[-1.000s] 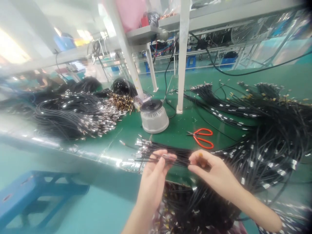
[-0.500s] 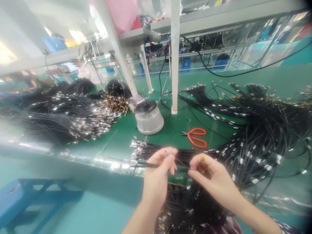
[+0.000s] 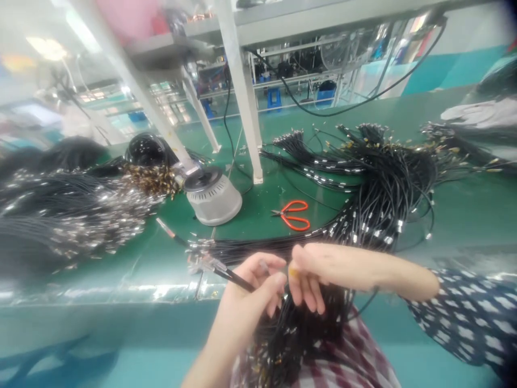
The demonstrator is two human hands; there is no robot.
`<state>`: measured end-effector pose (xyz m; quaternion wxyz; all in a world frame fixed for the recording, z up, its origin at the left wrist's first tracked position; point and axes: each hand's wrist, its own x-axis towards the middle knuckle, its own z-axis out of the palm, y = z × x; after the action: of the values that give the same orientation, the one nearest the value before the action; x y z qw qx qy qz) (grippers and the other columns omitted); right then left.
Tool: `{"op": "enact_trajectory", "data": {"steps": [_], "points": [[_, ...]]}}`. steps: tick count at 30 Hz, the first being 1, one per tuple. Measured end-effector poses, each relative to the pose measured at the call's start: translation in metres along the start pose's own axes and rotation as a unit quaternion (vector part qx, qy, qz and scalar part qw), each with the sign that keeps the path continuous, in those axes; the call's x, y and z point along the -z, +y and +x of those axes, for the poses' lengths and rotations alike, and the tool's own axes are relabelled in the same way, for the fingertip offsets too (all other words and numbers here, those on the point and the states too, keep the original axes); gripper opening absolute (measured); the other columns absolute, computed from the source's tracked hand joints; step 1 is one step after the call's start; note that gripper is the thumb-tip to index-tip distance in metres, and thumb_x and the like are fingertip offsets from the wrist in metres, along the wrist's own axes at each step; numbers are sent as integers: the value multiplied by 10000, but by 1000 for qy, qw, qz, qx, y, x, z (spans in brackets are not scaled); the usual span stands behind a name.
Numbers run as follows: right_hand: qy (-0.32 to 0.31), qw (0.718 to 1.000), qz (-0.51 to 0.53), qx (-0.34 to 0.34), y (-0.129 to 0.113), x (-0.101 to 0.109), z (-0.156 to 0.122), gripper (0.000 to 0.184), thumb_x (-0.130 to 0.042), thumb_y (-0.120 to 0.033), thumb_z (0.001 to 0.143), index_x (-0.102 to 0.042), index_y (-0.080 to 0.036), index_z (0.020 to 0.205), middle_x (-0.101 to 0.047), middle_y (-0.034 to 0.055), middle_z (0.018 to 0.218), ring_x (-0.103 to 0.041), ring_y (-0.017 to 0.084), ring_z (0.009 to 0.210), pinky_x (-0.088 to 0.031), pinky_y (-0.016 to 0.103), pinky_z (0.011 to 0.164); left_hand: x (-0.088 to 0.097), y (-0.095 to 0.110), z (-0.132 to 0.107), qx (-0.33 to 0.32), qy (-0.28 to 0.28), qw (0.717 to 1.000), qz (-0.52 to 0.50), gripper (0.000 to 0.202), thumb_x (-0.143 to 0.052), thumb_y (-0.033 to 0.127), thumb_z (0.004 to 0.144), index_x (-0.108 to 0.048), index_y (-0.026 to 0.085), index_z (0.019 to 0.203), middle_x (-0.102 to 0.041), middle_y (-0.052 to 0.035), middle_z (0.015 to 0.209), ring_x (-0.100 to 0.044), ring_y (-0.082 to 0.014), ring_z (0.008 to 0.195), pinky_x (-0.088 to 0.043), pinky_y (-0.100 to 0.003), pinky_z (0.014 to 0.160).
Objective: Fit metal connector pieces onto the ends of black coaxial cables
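1. Left hand (image 3: 242, 302) grips black cables (image 3: 234, 278); their long axis runs up-left from the thumb, toward the cable bundle's (image 3: 250, 249) ends.
2. Right hand (image 3: 319, 264) lies beside the left fingertips, farther from those ends; its grip cannot be determined.

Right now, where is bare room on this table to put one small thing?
The green table looks bare right of the black cable pile, and in a smaller patch between the red-handled scissors and the grey round base. Crowded: the left side, under another cable heap, and around the left hand with its cables.
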<state>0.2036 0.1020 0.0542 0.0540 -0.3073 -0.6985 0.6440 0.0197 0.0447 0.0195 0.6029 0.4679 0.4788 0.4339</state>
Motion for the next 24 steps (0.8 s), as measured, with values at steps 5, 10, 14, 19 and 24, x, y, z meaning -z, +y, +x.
{"op": "enact_trajectory", "data": {"steps": [5, 10, 14, 19, 24], "points": [[-23, 995, -75, -56, -15, 0, 7, 855, -189, -814, 823, -659, -118, 666, -639, 69, 548, -623, 157, 487, -533, 292, 639, -5, 5, -3, -28, 55, 995, 78, 141, -742, 246, 755, -636, 161, 792, -545, 56, 530, -408, -59, 431, -271, -186, 405], [-18, 991, -105, -85, -24, -1, 7, 848, -188, -797, 839, -659, -117, 654, -670, 91, 584, -639, 167, 514, -530, 299, 661, -8, 1, -5, -43, 79, 994, 69, 112, -698, 224, 786, -627, 169, 720, -553, 52, 516, -412, -68, 449, -275, -195, 420], [-4, 990, -98, -99, -24, -2, 8, 833, -204, -809, 827, -631, -136, 582, -650, 73, 527, -639, 170, 516, -510, 303, 693, -9, -1, -5, -51, 76, 993, 76, 149, -680, 230, 796, -616, 168, 676, -577, 32, 545, -446, -87, 492, -326, -207, 462], [1, 991, 6, -135, -14, -6, 13, 882, -121, -792, 843, -691, -123, 761, -628, 34, 504, -611, 134, 458, -448, 289, 673, -8, -1, -5, -37, 104, 986, 122, 152, -674, 273, 799, -634, 173, 693, -596, 23, 570, -415, -90, 494, -312, -222, 473], [11, 989, -3, -149, -11, -8, 18, 864, -145, -773, 859, -648, -123, 593, -576, 10, 429, -535, 102, 403, -446, 325, 790, -8, -9, -6, -37, 120, 982, 139, 165, -666, 294, 799, -634, 170, 695, -623, 4, 616, -409, -100, 514, -298, -239, 488]]}}
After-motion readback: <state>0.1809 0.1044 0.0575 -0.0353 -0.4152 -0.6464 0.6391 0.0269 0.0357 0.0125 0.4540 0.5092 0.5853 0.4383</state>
